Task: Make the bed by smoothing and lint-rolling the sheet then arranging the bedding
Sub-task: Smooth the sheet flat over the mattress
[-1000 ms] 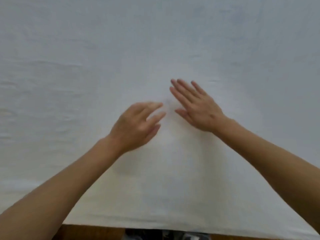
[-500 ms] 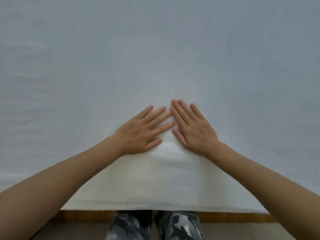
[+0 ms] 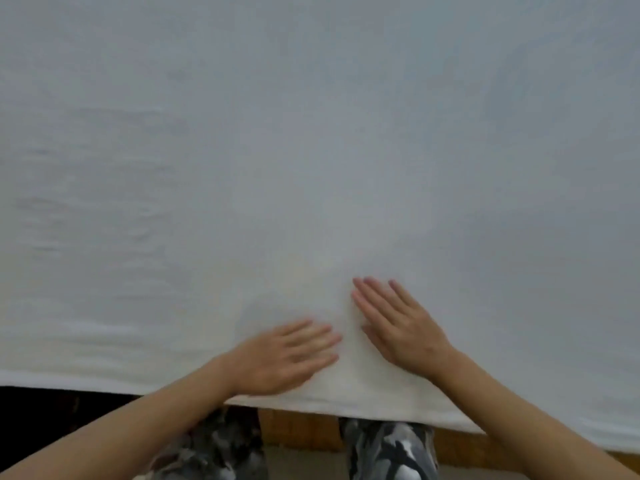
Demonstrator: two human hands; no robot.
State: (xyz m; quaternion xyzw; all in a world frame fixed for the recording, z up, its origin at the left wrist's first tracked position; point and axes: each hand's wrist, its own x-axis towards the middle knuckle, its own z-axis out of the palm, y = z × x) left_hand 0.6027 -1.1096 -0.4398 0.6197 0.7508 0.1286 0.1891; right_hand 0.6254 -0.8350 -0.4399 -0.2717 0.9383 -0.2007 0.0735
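Note:
A white sheet [image 3: 311, 150] covers the bed and fills nearly the whole head view. Faint wrinkles show on its left side. My left hand [image 3: 287, 355] lies flat on the sheet close to the near edge, fingers extended and pointing right, slightly blurred. My right hand [image 3: 398, 323] rests palm down a little farther in, fingers together and pointing up-left. A small gap separates the two hands. Neither hand holds anything. No lint roller or other bedding is in view.
The sheet's near edge [image 3: 346, 408] hangs over a wooden bed frame [image 3: 298, 429]. My legs in grey camouflage trousers [image 3: 391, 452] stand against the frame. A dark gap [image 3: 52, 403] lies under the edge at lower left.
Both hands have slid back along the sheet toward the near edge. They were touching at the fingertips half a second ago and are now slightly apart, left hand nearer the edge.

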